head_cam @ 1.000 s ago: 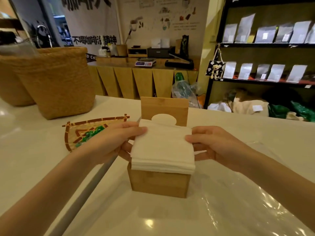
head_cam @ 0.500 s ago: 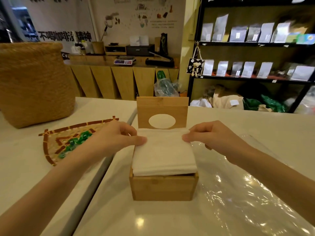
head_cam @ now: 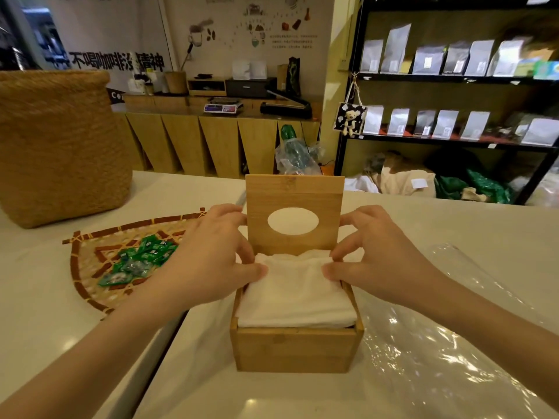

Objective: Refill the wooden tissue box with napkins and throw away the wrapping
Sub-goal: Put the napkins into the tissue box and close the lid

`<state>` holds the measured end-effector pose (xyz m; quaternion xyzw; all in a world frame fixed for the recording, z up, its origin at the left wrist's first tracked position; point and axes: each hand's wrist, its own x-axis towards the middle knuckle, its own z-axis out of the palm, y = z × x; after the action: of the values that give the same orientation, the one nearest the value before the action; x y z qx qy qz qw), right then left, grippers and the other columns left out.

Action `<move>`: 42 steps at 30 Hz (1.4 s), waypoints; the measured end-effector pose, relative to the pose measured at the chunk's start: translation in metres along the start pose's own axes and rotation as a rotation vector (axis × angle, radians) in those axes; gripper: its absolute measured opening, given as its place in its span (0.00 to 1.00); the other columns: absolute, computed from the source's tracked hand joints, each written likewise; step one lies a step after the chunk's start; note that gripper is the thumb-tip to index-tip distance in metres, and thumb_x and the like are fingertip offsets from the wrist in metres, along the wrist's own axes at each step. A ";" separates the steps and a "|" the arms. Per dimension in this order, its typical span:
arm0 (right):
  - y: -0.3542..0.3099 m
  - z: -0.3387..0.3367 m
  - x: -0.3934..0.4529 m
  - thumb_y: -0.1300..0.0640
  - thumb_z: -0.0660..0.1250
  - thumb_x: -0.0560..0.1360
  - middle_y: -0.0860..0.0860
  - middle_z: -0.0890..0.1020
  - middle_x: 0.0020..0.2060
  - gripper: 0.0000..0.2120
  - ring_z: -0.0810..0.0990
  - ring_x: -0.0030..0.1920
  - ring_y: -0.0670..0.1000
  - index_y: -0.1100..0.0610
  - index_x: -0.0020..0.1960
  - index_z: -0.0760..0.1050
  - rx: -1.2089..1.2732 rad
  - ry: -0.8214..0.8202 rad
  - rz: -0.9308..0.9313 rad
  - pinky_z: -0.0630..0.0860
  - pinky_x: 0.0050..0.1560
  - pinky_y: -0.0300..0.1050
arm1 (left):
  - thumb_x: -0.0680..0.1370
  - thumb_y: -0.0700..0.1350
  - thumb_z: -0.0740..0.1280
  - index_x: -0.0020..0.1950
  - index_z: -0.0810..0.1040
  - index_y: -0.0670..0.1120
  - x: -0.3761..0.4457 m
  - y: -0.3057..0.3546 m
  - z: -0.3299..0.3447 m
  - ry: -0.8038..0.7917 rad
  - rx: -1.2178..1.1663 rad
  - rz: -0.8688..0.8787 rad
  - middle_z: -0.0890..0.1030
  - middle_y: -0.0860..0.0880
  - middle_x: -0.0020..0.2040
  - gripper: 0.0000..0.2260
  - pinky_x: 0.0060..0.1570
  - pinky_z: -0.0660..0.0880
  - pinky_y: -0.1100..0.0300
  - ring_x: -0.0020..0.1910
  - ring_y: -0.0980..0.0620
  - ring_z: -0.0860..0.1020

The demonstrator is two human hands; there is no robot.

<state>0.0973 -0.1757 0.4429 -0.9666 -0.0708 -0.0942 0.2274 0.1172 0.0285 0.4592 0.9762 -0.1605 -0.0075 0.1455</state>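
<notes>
The wooden tissue box (head_cam: 295, 349) stands on the white counter in front of me, its lid (head_cam: 295, 201) with an oval hole tipped up at the back. A stack of white napkins (head_cam: 298, 297) fills the box to about its rim. My left hand (head_cam: 208, 258) presses the stack's far left corner with fingers and thumb. My right hand (head_cam: 372, 255) presses the far right corner the same way. The clear plastic wrapping (head_cam: 447, 352) lies flat on the counter to the right of the box.
A woven tray (head_cam: 99, 285) with several green sweets lies left of the box. A big straw basket (head_cam: 60, 146) stands at the far left. Beyond the counter are a wooden sideboard (head_cam: 217, 140) and black shelves (head_cam: 453, 140) of pouches.
The napkin stack has sunk from above the rim down into the box. Both hands have slid from its sides to the far corners by the lid, pushing it down.
</notes>
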 end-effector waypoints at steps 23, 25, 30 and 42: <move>-0.020 -0.006 -0.019 0.41 0.68 0.67 0.52 0.70 0.67 0.22 0.53 0.74 0.55 0.47 0.58 0.76 -0.260 -0.367 0.048 0.56 0.70 0.58 | 0.67 0.65 0.65 0.65 0.69 0.61 -0.017 0.017 0.005 -0.233 0.316 -0.040 0.61 0.52 0.73 0.26 0.69 0.44 0.33 0.75 0.46 0.48; -0.021 -0.008 -0.019 0.40 0.68 0.66 0.53 0.70 0.66 0.26 0.52 0.74 0.56 0.51 0.59 0.75 -0.315 -0.438 0.049 0.53 0.70 0.61 | 0.67 0.65 0.66 0.67 0.67 0.60 -0.015 0.016 0.006 -0.277 0.372 -0.048 0.57 0.51 0.74 0.30 0.67 0.44 0.31 0.75 0.44 0.43; -0.028 -0.012 -0.012 0.47 0.70 0.66 0.52 0.76 0.48 0.15 0.68 0.60 0.56 0.55 0.48 0.75 -0.460 -0.501 0.016 0.58 0.64 0.65 | 0.68 0.59 0.68 0.67 0.68 0.53 -0.005 0.018 0.010 -0.361 0.453 -0.066 0.58 0.48 0.73 0.29 0.64 0.43 0.26 0.75 0.40 0.42; -0.045 -0.004 -0.007 0.55 0.68 0.68 0.53 0.68 0.40 0.16 0.59 0.69 0.63 0.55 0.31 0.60 -0.616 -0.497 0.042 0.47 0.65 0.75 | 0.68 0.55 0.70 0.64 0.72 0.54 0.010 0.016 0.013 -0.436 0.480 -0.107 0.58 0.48 0.73 0.25 0.63 0.45 0.24 0.75 0.40 0.43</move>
<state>0.0817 -0.1386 0.4635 -0.9842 -0.0723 0.1306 -0.0952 0.1211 0.0068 0.4520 0.9651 -0.1334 -0.1860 -0.1271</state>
